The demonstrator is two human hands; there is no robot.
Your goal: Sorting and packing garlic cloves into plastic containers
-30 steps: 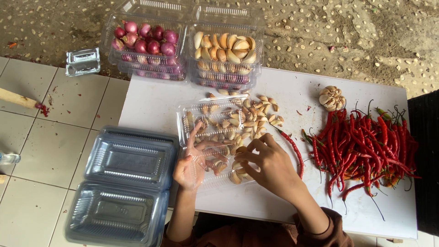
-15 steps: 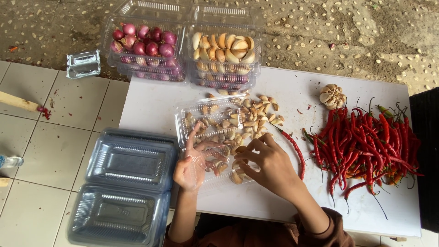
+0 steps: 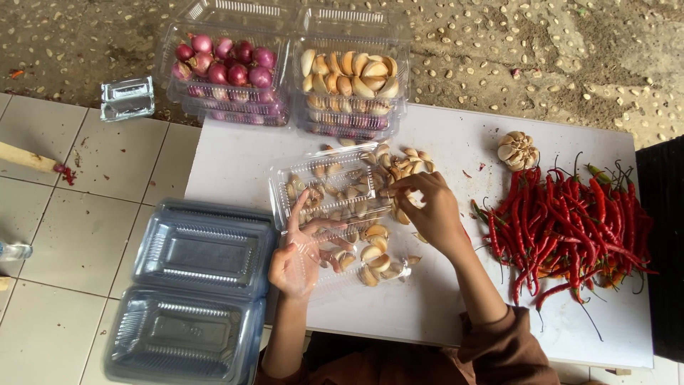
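Nearest, the left hand (image 3: 303, 253) lies palm-up under the clear plastic of an open clamshell box (image 3: 335, 214), its fingers (image 3: 296, 207) spread and loose, the index reaching up along the raised lid. It pinches nothing; it steadies the box from the near-left edge. Garlic cloves (image 3: 370, 258) lie in the box's lower tray, just right of that palm and touching the plastic the fingers rest beneath.

Just beyond, the right hand (image 3: 427, 210) curls over the box's right rim, fingertips (image 3: 399, 187) drawn together on a clove from the loose heap of garlic (image 3: 399, 160) that spreads on the white table (image 3: 242, 157) behind the lid. Whether one clove or several sit in that pinch cannot be told.

To the left, a stack of empty lidded boxes (image 3: 192, 292) stands on the tiled floor. To the right lies a pile of red chillies (image 3: 570, 221), with a whole garlic bulb (image 3: 517, 150) past it. Farthest off, at the table's back edge, sit a box of shallots (image 3: 226, 68) and a box of peeled-looking cloves (image 3: 350, 78), side by side.
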